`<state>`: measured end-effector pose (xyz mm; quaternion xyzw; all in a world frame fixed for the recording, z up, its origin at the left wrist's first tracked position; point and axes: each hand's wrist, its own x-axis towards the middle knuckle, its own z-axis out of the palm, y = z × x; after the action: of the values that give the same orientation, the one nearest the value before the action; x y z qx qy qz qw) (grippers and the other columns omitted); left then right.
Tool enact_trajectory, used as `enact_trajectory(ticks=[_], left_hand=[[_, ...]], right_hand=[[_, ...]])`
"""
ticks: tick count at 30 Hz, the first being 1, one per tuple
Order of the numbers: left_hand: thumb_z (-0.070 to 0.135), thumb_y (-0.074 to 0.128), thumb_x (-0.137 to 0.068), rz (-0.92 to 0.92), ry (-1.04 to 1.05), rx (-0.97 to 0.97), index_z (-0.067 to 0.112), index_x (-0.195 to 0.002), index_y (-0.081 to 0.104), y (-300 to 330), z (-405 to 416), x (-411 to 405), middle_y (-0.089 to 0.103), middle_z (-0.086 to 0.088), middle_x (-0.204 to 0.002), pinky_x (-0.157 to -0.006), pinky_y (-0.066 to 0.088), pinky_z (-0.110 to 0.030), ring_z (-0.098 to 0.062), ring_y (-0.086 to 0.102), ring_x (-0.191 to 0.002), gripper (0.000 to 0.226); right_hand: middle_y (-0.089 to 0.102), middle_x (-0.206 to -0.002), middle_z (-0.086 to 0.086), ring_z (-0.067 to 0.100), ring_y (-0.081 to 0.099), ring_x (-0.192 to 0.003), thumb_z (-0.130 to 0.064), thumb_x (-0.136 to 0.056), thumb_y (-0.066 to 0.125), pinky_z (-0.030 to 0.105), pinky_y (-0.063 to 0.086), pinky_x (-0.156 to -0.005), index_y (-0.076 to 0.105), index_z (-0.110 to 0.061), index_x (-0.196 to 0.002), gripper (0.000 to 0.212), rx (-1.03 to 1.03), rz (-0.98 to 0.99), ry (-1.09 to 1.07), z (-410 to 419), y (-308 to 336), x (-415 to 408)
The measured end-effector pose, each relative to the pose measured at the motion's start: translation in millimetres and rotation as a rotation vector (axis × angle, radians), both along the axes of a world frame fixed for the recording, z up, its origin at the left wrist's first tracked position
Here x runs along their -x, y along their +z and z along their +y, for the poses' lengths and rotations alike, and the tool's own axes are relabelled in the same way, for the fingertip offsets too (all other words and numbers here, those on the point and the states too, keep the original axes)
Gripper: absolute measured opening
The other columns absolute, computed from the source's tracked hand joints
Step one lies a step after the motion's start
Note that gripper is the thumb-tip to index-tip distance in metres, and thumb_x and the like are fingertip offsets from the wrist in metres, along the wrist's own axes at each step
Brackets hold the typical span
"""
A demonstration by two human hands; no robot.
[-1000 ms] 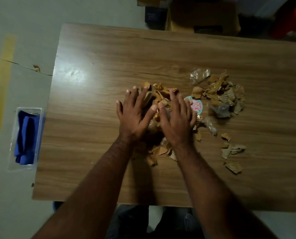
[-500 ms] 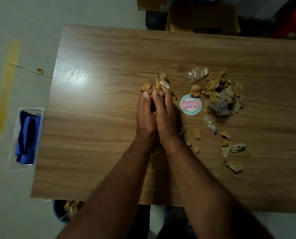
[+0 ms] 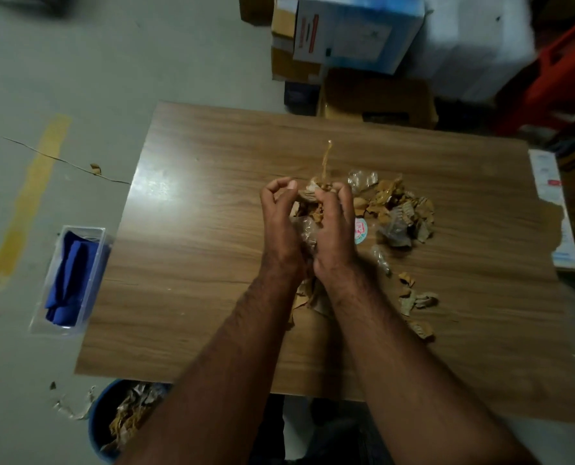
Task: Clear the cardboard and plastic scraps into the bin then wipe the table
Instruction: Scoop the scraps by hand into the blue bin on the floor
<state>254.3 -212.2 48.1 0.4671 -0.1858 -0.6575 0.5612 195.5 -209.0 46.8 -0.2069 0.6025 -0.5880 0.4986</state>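
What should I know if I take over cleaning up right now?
Left hand and right hand: cupped together above the table, holding a bundle of scraps between them.
Bin: on the floor at the table's near left corner, already with scraps in it.
Still on the table: a scrap pile to the right of the hands, loose bits nearer you, a round sticker.
Blue cloth: in a clear box on the floor to the left, untouched.
Left to do: drop this bundle in the bin, gather the rest, then wipe.
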Motion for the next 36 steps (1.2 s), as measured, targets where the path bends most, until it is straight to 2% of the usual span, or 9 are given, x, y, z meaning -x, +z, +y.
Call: enact_trajectory(ticks=[3, 6, 10, 14, 18, 22, 25, 29, 36], left_hand=[[0.034, 0.061, -0.094, 0.075, 0.069, -0.013, 0.018, -0.107, 0.064, 22, 3, 2, 0.063, -0.010, -0.108, -0.076, 0.057, -0.038, -0.031, 0.065, -0.099, 0.021], [0.038, 0.063, -0.096, -0.061, 0.077, 0.019, 0.017, -0.108, 0.070, 47, 9, 10, 0.067, -0.008, -0.113, -0.089, 0.057, -0.045, -0.033, 0.067, -0.109, 0.026], [0.023, 0.060, -0.103, -0.124, 0.165, 0.085, 0.008, -0.098, 0.066, 84, 20, 17, 0.067, 0.002, -0.084, -0.069, 0.056, -0.027, -0.010, 0.067, -0.076, 0.017], [0.016, 0.061, -0.103, -0.076, 0.305, 0.155, 0.012, -0.086, 0.063, 116, 40, 16, 0.064, 0.002, -0.076, -0.065, 0.055, -0.028, -0.011, 0.064, -0.071, 0.018], [0.011, 0.060, -0.102, -0.077, 0.484, 0.216, 0.010, -0.085, 0.063, 141, 67, 0, 0.063, 0.003, -0.073, -0.063, 0.055, -0.026, -0.010, 0.065, -0.068, 0.017], [0.014, 0.063, -0.101, -0.086, 0.685, 0.290, 0.011, -0.088, 0.064, 158, 105, -44, 0.062, -0.003, -0.080, -0.074, 0.055, -0.033, -0.018, 0.063, -0.079, 0.014], [0.015, 0.064, -0.099, -0.092, 0.859, 0.318, 0.011, -0.087, 0.062, 168, 142, -86, 0.060, -0.003, -0.078, -0.072, 0.054, -0.031, -0.017, 0.061, -0.076, 0.013], [0.015, 0.065, -0.099, -0.100, 1.092, 0.302, 0.005, -0.096, 0.062, 174, 211, -143, 0.061, -0.007, -0.080, -0.069, 0.056, -0.028, -0.018, 0.063, -0.074, 0.011], [0.014, 0.063, -0.100, -0.115, 1.428, 0.190, 0.011, -0.089, 0.066, 135, 341, -248, 0.067, -0.002, -0.076, -0.066, 0.057, -0.026, -0.016, 0.066, -0.072, 0.012]], right_hand=[[0.060, -0.096, 0.001, 0.025, 0.061, -0.092, -0.029, -0.081, 0.063, 0.040, 0.049, -0.080, 0.058, -0.030, -0.085, 0.006, 0.013, -0.094, -0.036, 1, 28, 2], [0.061, -0.105, 0.005, 0.033, 0.062, -0.103, -0.033, -0.080, 0.064, 0.048, 0.050, -0.088, 0.060, -0.030, -0.087, 0.008, 0.054, -0.107, 0.012, 3, 52, 3], [0.062, -0.094, -0.001, 0.021, 0.062, -0.093, -0.025, -0.092, 0.059, 0.041, 0.051, -0.081, 0.058, -0.022, -0.094, 0.004, 0.144, -0.109, 0.131, 11, 80, 10], [0.059, -0.080, -0.006, 0.007, 0.061, -0.071, -0.011, -0.100, 0.052, 0.024, 0.052, -0.059, 0.052, -0.014, -0.098, 0.003, 0.227, -0.181, 0.230, 24, 109, 9], [0.060, -0.082, -0.001, 0.010, 0.064, -0.072, -0.013, -0.101, 0.050, 0.027, 0.054, -0.058, 0.054, -0.009, -0.104, 0.007, 0.257, -0.219, 0.403, 44, 137, -11], [0.060, -0.086, 0.005, 0.020, 0.064, -0.077, -0.012, -0.100, 0.050, 0.032, 0.055, -0.064, 0.055, -0.015, -0.098, 0.006, 0.261, -0.260, 0.592, 75, 159, -61], [0.058, -0.091, 0.013, 0.029, 0.061, -0.083, -0.014, -0.096, 0.052, 0.041, 0.053, -0.072, 0.055, -0.014, -0.099, 0.005, 0.268, -0.311, 0.758, 107, 169, -108], [0.057, -0.084, 0.007, 0.019, 0.061, -0.076, -0.012, -0.100, 0.049, 0.032, 0.052, -0.067, 0.053, -0.014, -0.098, 0.005, 0.271, -0.322, 0.984, 166, 171, -177], [0.059, -0.078, 0.002, 0.015, 0.060, -0.071, -0.007, -0.101, 0.047, 0.028, 0.051, -0.066, 0.054, -0.012, -0.102, 0.009, 0.161, -0.298, 1.306, 292, 141, -290]])
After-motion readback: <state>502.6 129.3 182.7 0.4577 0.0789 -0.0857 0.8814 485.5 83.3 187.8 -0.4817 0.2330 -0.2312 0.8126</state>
